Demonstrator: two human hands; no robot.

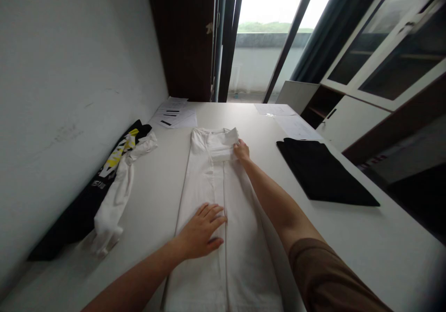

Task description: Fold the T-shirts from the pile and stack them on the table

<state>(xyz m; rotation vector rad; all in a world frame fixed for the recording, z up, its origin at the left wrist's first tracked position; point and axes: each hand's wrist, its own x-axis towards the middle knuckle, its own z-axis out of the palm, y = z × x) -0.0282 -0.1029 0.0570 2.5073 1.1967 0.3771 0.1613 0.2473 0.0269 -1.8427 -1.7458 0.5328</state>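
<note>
The white garment (218, 186) lies lengthwise on the table (155, 182). The left hand (201, 230) rests on it, fingers spread; the right hand (242, 149) pinches its far flap (223, 147). A crooked tug could skew the flap; a dragging left palm could wrinkle things.

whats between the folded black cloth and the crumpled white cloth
Head view: a long white garment lies on the table between them, left hand flat on it, right hand at its folded part.
</note>
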